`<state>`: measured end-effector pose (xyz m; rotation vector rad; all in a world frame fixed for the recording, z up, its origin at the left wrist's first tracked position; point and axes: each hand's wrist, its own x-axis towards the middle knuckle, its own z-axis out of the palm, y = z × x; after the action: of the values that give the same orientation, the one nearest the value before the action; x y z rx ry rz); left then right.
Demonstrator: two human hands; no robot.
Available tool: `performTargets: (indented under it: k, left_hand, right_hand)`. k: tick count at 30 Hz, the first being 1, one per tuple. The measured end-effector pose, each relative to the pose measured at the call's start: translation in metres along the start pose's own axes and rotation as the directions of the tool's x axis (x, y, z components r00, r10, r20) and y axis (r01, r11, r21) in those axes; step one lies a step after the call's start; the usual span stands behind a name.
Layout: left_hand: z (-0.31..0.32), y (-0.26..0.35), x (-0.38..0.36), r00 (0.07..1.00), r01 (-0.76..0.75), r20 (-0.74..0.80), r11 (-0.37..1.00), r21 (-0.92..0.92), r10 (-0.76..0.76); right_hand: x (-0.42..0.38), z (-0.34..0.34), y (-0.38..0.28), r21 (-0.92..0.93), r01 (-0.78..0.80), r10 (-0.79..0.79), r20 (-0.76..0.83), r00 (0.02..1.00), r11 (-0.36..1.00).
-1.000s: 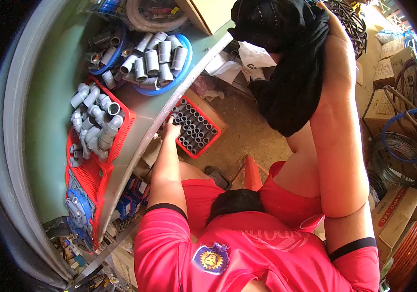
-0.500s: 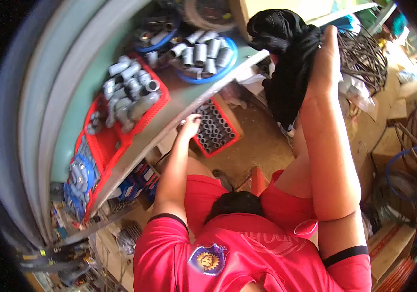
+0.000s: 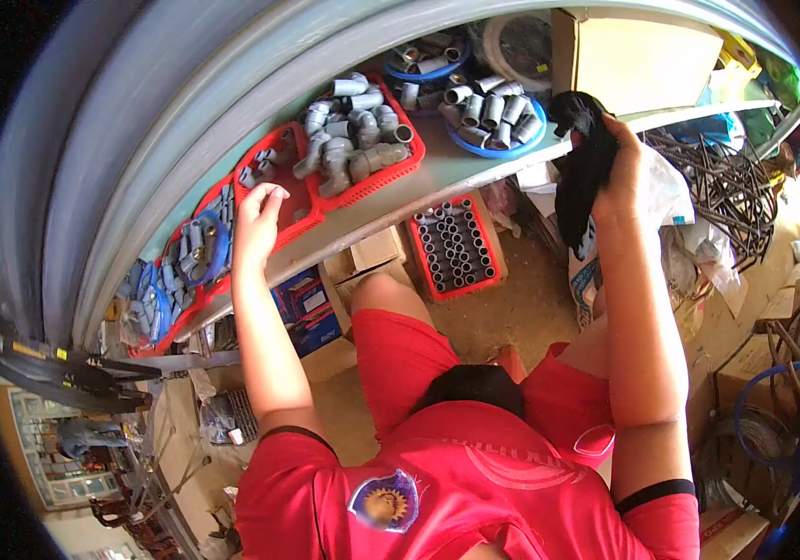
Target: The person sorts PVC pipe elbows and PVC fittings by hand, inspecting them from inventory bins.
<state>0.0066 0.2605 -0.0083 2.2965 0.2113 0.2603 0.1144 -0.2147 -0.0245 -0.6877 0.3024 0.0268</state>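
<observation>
My left hand [image 3: 258, 224] is raised over the edge of a red plastic basket [image 3: 300, 191] on the shelf, its fingers curled together. Whatever may lie between those fingertips is too small to make out. Beside it, grey pipe fittings [image 3: 353, 140] fill the far part of the basket. My right hand [image 3: 626, 177] grips a bunched black cloth [image 3: 575, 201], which hangs down in front of the shelf edge. Below, a red crate [image 3: 461, 292] holds rows of grey pipe couplings [image 3: 457, 245] standing on end.
Blue bowls [image 3: 502, 152] of grey couplings stand on the shelf [image 3: 376, 213], near a cardboard box [image 3: 638, 61]. Large grey pipes [image 3: 185, 121] curve along the left. Dark rods [image 3: 717, 187] lie at right. Blue boxes [image 3: 311, 313] sit under the shelf.
My left hand has risen from beside the red crate up to the shelf basket. My right hand still holds the cloth, now lower in view. The camera view has shifted left.
</observation>
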Motion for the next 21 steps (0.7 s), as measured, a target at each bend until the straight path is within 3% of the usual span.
performTargets:
  k: [1, 3, 5, 6, 9, 10, 13, 18, 21]
  left_hand:
    - [-0.007, -0.019, 0.01, 0.998, -0.048, -0.023, 0.993, 0.111, 0.051]
    - [-0.015, -0.062, 0.03, 1.0, 0.017, -0.02, 0.999, 0.028, -0.017]
    - [-0.017, -0.081, 0.046, 0.981, 0.01, -0.192, 0.984, 0.177, 0.025]
    - [-0.024, -0.076, 0.053, 0.973, 0.133, -0.223, 0.926, 0.353, -0.055]
    - [-0.026, -0.107, 0.074, 0.95, 0.101, -0.297, 0.806, 0.583, 0.096]
    - [-0.027, -0.11, 0.08, 0.97, 0.195, -0.236, 0.773, 0.603, -0.061]
    - [-0.024, -0.114, 0.087, 0.971, 0.24, -0.167, 0.666, 0.706, -0.174]
    - [-0.027, -0.119, 0.102, 0.971, 0.238, -0.16, 0.694, 0.68, -0.176]
    - [-0.03, -0.109, 0.103, 0.953, 0.282, -0.117, 0.673, 0.684, -0.281]
  right_hand:
    - [-0.001, -0.001, 0.001, -0.017, -0.004, 0.004, 0.009, 1.0, 1.0]
    - [-0.003, -0.002, 0.002, -0.046, -0.002, 0.003, 0.025, 1.0, 0.999]
    - [-0.004, -0.004, 0.002, -0.072, -0.024, 0.032, 0.11, 0.993, 0.997]
    - [-0.003, -0.005, 0.003, -0.078, -0.034, 0.042, 0.111, 0.993, 0.996]
    - [0.001, -0.009, 0.015, -0.077, -0.013, 0.016, 0.048, 0.999, 0.997]
    - [0.001, -0.008, 0.017, -0.081, 0.007, -0.006, 0.022, 1.0, 0.997]
    - [0.005, -0.008, 0.02, -0.054, 0.031, -0.031, -0.006, 1.0, 0.998]
    - [0.007, -0.005, 0.019, -0.016, 0.051, -0.052, -0.055, 0.997, 0.999]
    - [0.005, -0.001, 0.021, -0.035, 0.065, -0.066, -0.038, 0.997, 0.997]
